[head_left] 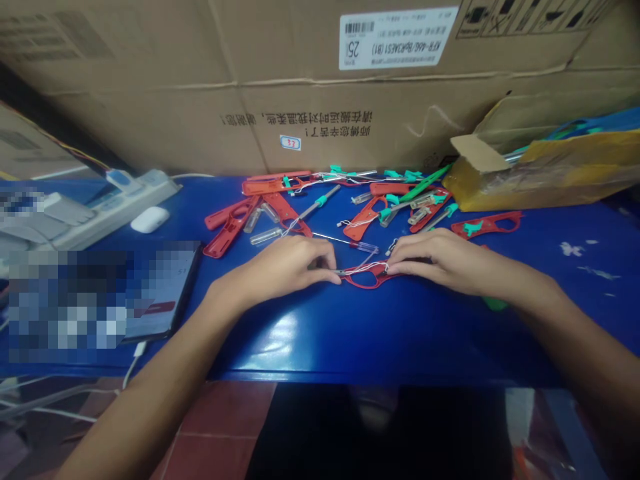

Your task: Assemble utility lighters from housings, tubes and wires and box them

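Note:
A red plastic lighter shell half [367, 283] with a trigger loop lies low over the blue table, thin white wires running along it. My left hand [295, 263] pinches its left end, where a small greyish piece shows at the fingertips. With fingers closed, my right hand [430, 259] grips its right end by the wires. A screwdriver [363, 246] with a clear handle rests just beyond the shell. Further back lie several red lighter shells [233, 230], clear tanks [266, 236] and metal tubes with teal parts [313, 208].
A phone [186, 293] and white power strip [135, 197] lie at left, with a white earbud case [151, 219]. An opened carton [545, 177] stands back right. A big cardboard box [175, 127] walls the rear. A green piece [494, 303] sits by my right forearm.

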`<state>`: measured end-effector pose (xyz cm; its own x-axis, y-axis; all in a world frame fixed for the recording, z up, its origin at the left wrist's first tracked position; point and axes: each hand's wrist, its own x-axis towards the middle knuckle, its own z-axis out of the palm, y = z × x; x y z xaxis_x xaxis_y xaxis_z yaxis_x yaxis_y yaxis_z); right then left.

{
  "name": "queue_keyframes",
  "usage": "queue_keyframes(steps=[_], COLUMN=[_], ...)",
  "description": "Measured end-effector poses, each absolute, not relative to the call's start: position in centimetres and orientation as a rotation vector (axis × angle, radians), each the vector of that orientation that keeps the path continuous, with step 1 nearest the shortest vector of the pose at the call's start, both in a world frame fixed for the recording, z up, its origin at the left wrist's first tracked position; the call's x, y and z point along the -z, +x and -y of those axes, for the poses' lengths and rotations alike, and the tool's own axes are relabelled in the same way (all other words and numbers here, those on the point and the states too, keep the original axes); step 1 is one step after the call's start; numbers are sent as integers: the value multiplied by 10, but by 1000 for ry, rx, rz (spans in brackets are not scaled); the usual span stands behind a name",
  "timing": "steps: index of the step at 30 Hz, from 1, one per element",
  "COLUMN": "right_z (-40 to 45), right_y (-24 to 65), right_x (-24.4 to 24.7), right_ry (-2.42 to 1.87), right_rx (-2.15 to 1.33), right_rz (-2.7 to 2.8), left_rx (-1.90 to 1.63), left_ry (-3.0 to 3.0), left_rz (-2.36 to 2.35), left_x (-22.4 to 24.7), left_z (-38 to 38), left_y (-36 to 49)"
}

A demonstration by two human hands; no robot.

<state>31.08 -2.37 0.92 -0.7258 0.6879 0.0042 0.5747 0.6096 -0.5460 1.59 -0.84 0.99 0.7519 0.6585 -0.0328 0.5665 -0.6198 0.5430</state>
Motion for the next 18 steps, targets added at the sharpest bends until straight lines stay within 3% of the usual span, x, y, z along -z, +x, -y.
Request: queue_keyframes(steps=[18], right_z=[29], right_y=[308], right_x=[-10], right_ry=[-1229], right_rx=[-650], right_rz=[2592], left_rx=[-166], left_ry=[2508], left_rz=[-969], left_x=[-3], left_z=[11], left_y=[16])
